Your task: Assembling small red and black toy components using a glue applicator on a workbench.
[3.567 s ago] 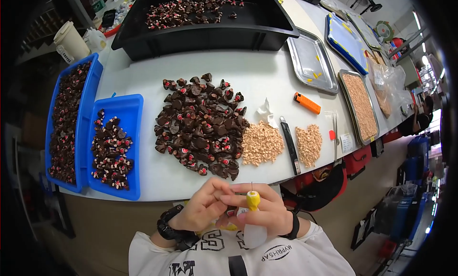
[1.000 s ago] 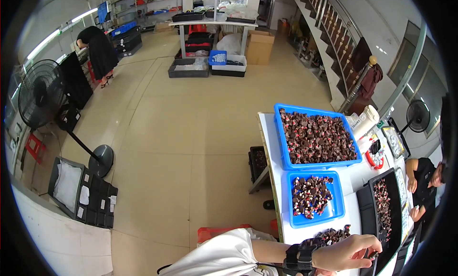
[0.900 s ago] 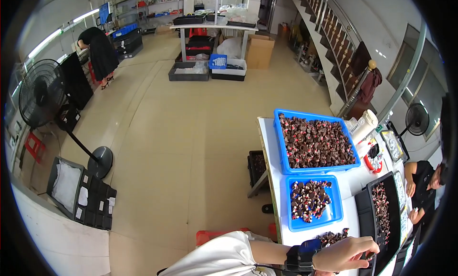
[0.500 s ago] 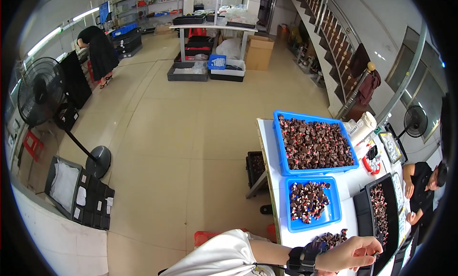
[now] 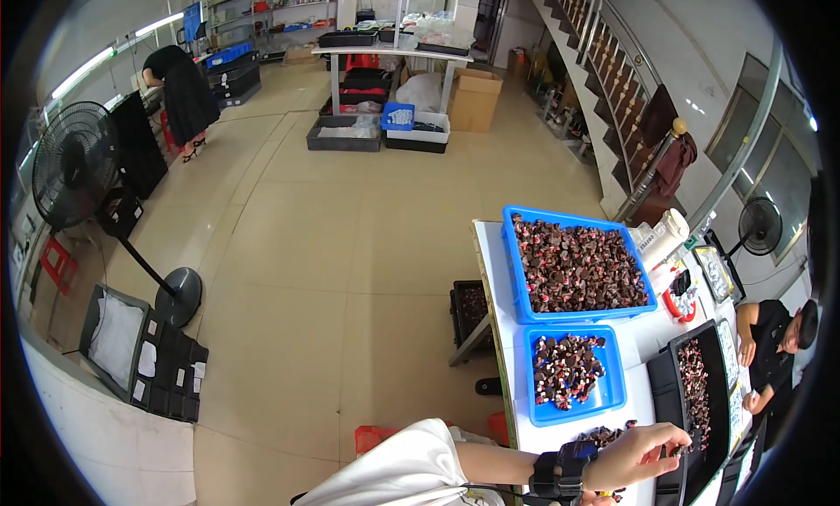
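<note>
Left hand (image 5: 637, 453) shifted little, fingers pinching small part over black tray (image 5: 665, 392) edge.

One arm crosses the lower right of the frame, white sleeve at the shoulder, forearm bare, dark band at the wrist. Left hand (image 5: 643, 452) extended rightward, palm down, fingers (image 5: 678, 438) curled loosely together. Other hand out of view.
</note>
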Demonstrator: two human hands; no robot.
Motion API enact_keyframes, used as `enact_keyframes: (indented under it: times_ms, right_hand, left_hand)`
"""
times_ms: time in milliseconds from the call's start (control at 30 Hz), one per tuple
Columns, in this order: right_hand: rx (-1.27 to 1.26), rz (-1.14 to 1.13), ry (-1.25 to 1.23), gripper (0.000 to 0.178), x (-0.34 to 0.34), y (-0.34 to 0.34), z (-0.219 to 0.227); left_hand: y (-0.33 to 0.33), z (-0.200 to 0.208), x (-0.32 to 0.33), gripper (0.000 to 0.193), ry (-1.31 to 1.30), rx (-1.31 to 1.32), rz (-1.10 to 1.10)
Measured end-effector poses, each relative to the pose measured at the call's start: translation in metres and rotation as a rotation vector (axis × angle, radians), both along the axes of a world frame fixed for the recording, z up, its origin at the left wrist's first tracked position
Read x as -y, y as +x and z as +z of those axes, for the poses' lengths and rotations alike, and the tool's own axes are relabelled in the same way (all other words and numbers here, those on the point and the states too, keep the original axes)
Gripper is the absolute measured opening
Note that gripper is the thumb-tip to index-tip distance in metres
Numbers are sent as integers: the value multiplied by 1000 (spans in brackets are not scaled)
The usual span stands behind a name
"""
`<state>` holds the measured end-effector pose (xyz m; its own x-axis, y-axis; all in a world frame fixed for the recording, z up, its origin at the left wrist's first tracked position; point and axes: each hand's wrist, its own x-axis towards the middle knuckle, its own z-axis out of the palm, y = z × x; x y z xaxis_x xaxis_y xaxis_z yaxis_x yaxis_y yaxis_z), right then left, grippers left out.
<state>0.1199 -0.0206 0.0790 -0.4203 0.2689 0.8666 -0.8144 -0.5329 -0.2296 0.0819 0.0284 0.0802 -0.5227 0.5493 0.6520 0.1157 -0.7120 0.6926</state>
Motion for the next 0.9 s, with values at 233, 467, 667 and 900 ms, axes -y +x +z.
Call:
enact_keyframes:
  times_ms: [233, 467, 667, 900]
  right_hand:
    - [103, -97, 90, 32, 3, -1, -7]
    - [196, -194, 181, 32, 3, -3, -14]
    - [276, -316, 243, 32, 2, -4, -21]
    - [373, -701, 277, 32, -32, 24, -15]
  left_hand:
    - [-3, 32, 35, 30, 154, -316, 132]
    - [4, 35, 42, 33, 148, -97, -140]
    - [12, 35, 46, 32, 148, -120, -287]
    - [23, 33, 41, 27, 149, -128, -410]
